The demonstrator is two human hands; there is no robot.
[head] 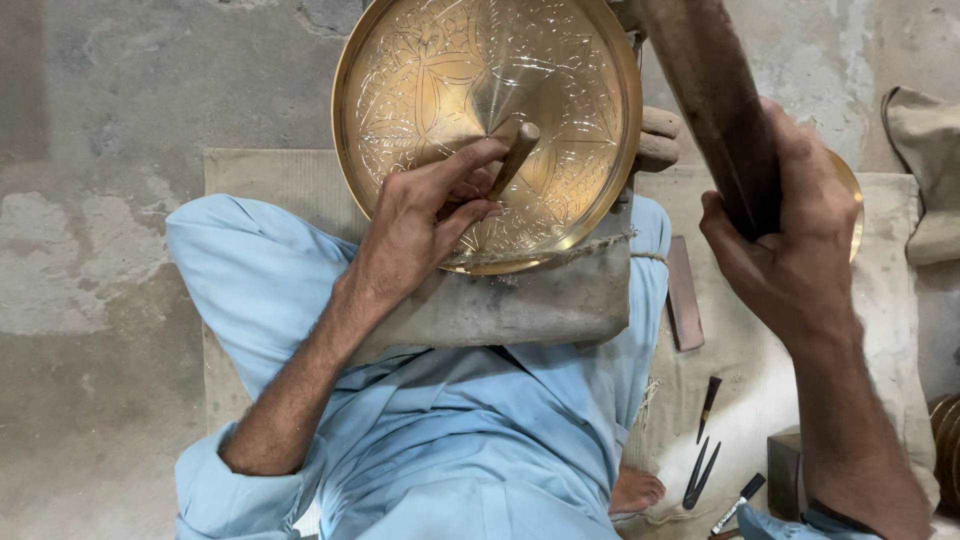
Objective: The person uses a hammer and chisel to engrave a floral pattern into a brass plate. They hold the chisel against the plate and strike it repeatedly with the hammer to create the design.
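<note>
A round engraved brass plate [420,70] rests tilted against a grey cloth pad [530,300] on my lap. My left hand [425,215] holds a short wooden-handled chisel [517,152], its tip set on the plate's face near the centre. My right hand [785,235] is raised to the right of the plate and grips a dark wooden mallet [715,95] held up above the plate's right rim. I sit cross-legged in light blue clothes [450,440].
A burlap mat [270,180] lies on the concrete floor. To the right lie a flat dark bar [684,295], several small dark tools [703,450], a marker [738,502] and a cloth bag [925,160]. A second brass rim [852,195] shows behind my right hand.
</note>
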